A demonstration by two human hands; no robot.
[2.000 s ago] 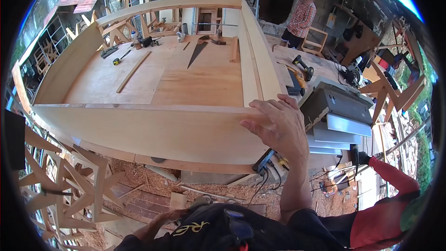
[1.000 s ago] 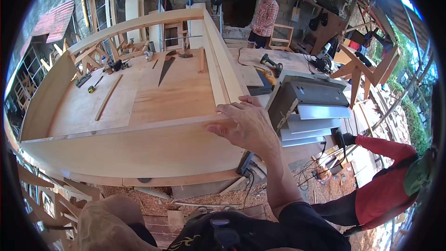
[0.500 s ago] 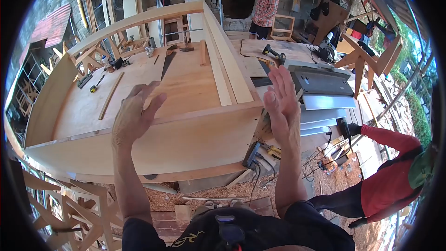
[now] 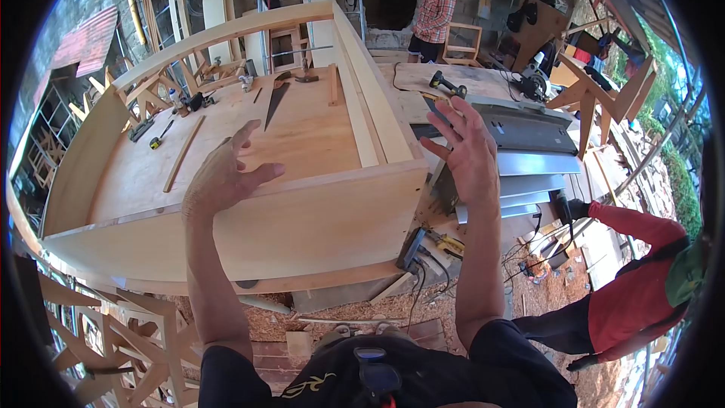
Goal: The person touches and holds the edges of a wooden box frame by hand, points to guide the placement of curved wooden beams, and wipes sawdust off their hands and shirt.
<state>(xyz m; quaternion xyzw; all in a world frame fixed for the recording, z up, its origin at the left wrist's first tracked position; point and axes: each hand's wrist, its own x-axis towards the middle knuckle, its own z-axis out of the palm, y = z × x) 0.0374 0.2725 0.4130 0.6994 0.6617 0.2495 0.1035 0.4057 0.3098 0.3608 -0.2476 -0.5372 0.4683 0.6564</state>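
Frame [image 4: 325,219] is standing on the table [image 4: 313,145] before the person, surrounding a saw [image 4: 276,104], a hammer [image 4: 305,75] and a stick [image 4: 184,153]. Left hand [image 4: 226,177] is holding nothing, thumb and fingers parted, near the frame's closest side; contact is not showing clearly. Right hand [image 4: 470,159] is also hanging empty, fingers spread, beside the near right corner. Farther right, a co-worker [image 4: 623,295] in red is gripping a tool [image 4: 562,209].

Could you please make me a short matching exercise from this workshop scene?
1. Handsaw
2. Person's right hand
3. Large frame
4. Nearer co-worker's sleeve

A. Red
B. Raised, holding nothing
C. Lying inside the wooden sides
D. Pale wood, box-shaped

Right pairs: 1-C, 2-B, 3-D, 4-A
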